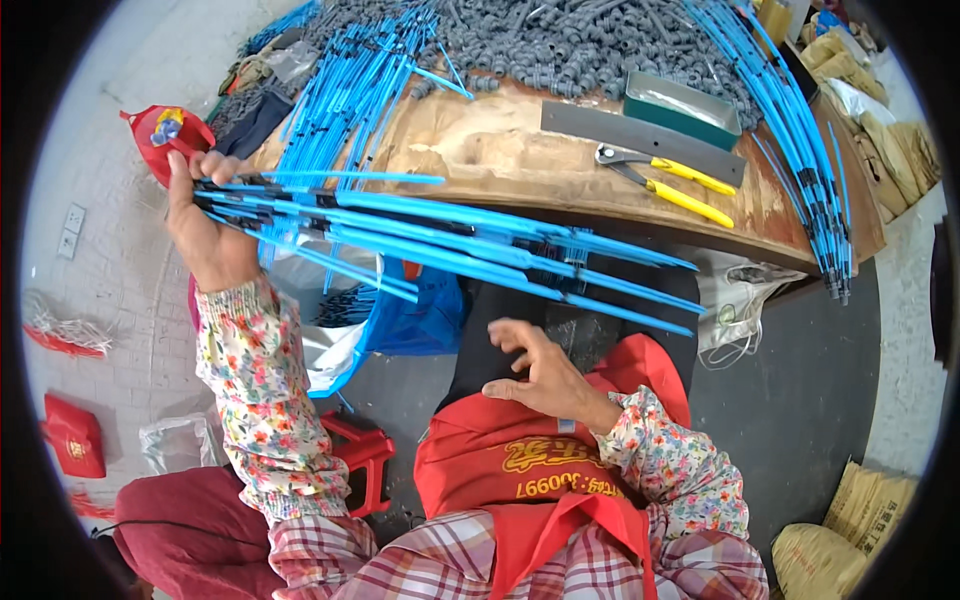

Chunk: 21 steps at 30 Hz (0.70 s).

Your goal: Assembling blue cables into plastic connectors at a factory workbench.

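My left hand [212, 238] is raised at the left, its fingers wrapped round the end of a bundle of thin blue tubes [440, 238] with black joints. The bundle stretches to the right, its far ends fanned out above my lap. My right hand [543, 372] hovers below the bundle, over the red apron [470, 450]. Its fingers are apart and slightly curled, with nothing in them. More blue tubes [345, 95] lie piled on the table beyond my left hand.
On the wooden table [450, 150] are a grey heap of fittings [570, 45], yellow-handled pliers [690, 190], a metal strip [600, 130] and a green tray [690, 115]. More tubes [800, 150] overhang its right edge. A blue bag [415, 310] and red stool [365, 455] stand below.
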Available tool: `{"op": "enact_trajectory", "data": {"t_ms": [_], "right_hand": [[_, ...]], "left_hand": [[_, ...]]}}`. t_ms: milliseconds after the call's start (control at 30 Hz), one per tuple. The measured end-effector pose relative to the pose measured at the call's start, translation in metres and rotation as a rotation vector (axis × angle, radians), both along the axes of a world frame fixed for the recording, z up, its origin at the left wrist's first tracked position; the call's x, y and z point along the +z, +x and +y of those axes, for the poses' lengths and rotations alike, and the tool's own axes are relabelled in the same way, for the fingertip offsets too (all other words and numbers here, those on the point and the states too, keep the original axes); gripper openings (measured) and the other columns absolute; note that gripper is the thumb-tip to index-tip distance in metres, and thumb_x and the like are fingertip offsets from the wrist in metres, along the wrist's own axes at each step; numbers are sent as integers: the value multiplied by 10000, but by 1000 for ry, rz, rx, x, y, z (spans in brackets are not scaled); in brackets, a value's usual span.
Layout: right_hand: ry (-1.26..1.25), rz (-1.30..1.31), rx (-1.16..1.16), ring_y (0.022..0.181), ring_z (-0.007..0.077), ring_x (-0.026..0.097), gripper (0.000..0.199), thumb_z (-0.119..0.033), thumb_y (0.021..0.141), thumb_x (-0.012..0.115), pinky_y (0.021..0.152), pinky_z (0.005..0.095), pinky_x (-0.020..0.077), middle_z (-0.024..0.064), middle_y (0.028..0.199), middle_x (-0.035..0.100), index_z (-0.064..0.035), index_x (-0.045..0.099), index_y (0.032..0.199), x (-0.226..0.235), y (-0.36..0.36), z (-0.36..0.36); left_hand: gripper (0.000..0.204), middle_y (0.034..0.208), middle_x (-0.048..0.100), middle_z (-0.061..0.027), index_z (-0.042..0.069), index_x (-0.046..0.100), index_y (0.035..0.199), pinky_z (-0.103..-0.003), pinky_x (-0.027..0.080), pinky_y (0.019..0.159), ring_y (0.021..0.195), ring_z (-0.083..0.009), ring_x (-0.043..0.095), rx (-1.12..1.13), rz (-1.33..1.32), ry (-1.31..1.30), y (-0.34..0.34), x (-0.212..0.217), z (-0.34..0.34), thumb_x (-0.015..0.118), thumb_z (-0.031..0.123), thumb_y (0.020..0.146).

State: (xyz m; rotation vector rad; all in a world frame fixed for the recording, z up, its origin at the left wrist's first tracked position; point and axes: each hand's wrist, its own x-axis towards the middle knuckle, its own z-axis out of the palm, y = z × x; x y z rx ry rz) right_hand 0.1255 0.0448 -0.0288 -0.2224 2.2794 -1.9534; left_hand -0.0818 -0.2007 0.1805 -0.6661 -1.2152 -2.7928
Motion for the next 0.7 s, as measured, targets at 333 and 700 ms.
{"op": "enact_trajectory", "data": {"t_ms": [333, 700], "right_hand": [[-201, 513, -472, 1171, 247, 473, 914, -331, 558, 882, 923, 367, 439, 153, 1296, 461, -31, 428, 1292, 50, 35, 71], [-487, 425, -851, 952, 245, 589, 381, 22, 722, 701, 812, 346, 489, 154, 960, 598, -15, 505, 1047, 59, 65, 93]], "left_hand": [[327, 655, 488, -30, 62, 487, 776, -290, 414, 621, 619, -137, 471, -301, -496, 219, 59, -157, 98, 529, 346, 933], [417, 968, 579, -123, 52, 505, 1042, -381, 503, 774, 898, -248, 584, -514, -1130, -145, 152, -241, 167, 554, 439, 893]]}}
